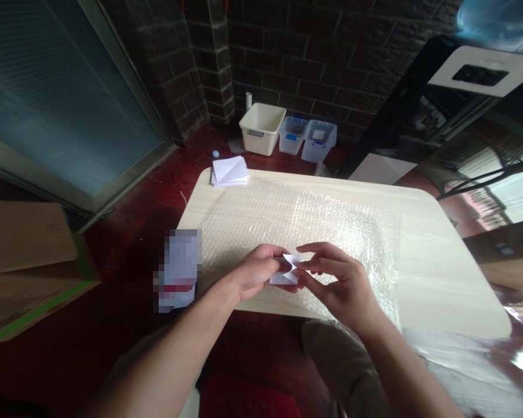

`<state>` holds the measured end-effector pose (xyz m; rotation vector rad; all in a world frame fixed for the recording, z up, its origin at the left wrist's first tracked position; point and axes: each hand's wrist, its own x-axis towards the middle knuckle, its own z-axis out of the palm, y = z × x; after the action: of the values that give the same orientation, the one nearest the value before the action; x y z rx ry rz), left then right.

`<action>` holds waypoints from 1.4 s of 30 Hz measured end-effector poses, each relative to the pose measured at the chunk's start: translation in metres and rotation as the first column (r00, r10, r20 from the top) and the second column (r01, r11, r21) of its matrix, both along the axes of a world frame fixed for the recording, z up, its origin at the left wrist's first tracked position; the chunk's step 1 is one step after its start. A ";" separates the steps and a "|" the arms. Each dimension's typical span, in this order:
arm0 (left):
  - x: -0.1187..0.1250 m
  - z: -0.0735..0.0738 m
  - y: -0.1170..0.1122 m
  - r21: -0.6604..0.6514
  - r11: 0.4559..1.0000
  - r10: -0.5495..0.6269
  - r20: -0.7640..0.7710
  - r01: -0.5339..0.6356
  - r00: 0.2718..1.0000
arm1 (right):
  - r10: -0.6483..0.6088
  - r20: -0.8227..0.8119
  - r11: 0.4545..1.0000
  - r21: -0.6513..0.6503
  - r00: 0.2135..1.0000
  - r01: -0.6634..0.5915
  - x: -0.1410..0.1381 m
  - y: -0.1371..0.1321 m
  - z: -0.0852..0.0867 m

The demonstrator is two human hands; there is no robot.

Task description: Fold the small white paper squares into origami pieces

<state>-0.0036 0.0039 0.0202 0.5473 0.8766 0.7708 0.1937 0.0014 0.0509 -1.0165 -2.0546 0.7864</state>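
A small folded piece of white paper (284, 278) is held above the near part of the table. My left hand (261, 270) is closed around its left side, with the thumb on top and fingers beneath. My right hand (337, 278) pinches the paper's right edge between thumb and fingertips, the index finger raised a little. The paper's right end stands apart in curved flaps. Beneath both hands lies a sheet of bubble wrap (244, 220), spread over the pale wooden table (440, 261).
A stack of white paper sheets (229, 171) rests on the table's far left corner. Beyond the table, a cream basket (262, 130) and two clear plastic bins (293, 136) stand on the floor. Cardboard boxes (26, 244) are at the left. A water dispenser (475, 72) stands at the right.
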 end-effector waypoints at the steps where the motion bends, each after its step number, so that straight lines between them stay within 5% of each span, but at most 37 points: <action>1: 0.000 0.000 0.000 -0.004 1.000 -0.007 -0.024 0.007 1.000 | 0.014 0.024 1.000 0.007 1.000 -0.014 0.001 0.000 0.000; 7: 0.002 -0.002 0.000 0.046 0.998 0.037 -0.145 -0.031 0.989 | 0.028 0.054 1.000 -0.009 0.998 -0.027 0.003 0.000 0.001; 13: 0.000 0.001 0.002 -0.015 0.998 0.069 0.070 -0.068 0.995 | -0.066 -0.079 0.996 -0.064 0.995 0.061 0.000 -0.001 0.000; 23: 0.009 0.006 -0.002 0.060 0.962 0.262 0.069 -0.266 0.963 | -0.151 -0.133 0.987 0.041 0.980 0.157 -0.001 -0.003 -0.008; 31: 0.012 0.014 -0.004 0.072 0.947 0.296 0.198 -0.315 0.935 | -0.154 -0.344 0.984 -0.139 0.926 0.112 0.000 0.001 -0.013; 38: 0.021 0.001 -0.005 0.310 0.815 0.536 -0.083 -0.489 0.840 | -0.114 -0.320 0.918 -0.396 0.940 -0.023 0.000 0.000 -0.013; 42: 0.017 0.004 -0.007 0.436 0.788 0.546 -0.166 -0.435 0.821 | -0.264 -0.267 0.879 -0.462 0.927 0.117 -0.005 0.003 -0.011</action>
<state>0.0139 -0.0035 0.0241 0.7990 1.1715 1.3944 0.1885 0.0040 0.0397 -1.2198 -1.4968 1.2545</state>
